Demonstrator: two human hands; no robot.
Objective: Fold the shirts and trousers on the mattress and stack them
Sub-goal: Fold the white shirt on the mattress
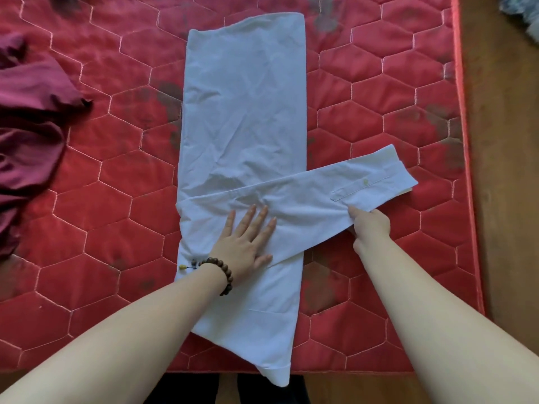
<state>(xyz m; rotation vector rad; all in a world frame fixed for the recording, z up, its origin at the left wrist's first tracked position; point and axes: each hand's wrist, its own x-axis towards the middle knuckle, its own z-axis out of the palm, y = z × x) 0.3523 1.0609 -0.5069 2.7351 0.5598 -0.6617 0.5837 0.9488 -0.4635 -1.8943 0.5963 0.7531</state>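
White shirt (242, 112) lies lengthwise down the middle of the red quilted mattress (379, 91), folded into a long narrow panel, its far end toward the top of the mattress and its near corner hanging just over the near edge. One sleeve (335, 191) crosses the panel at a slant, from the shirt's left edge out past its right edge, the buttoned cuff (388, 176) resting on the bare mattress to the right. Left hand (248, 243) lies flat on the shirt where the sleeve begins, fingers (264, 220) straight and spread wide, palm down, pressing the cloth. A bracelet of brown wooden beads (224, 272) sits on that wrist, with a small yellow bead and cord trailing onto the fabric. Right hand (370, 225) is at the sleeve's lower edge, just inside the cuff; thumb lies on top of the cloth and the remaining fingers are tucked under it, so it pinches the sleeve edge. Both forearms are bare and reach in from the near side. Dark red garments (32, 132) lie rumpled in a heap at the mattress's left side, well apart from the shirt. Wooden floor (507, 170) shows beyond the mattress's right edge, with a scrap of grey-blue fuzzy material (522, 13) at the far right corner of the view. The mattress cover carries dark blotchy marks.
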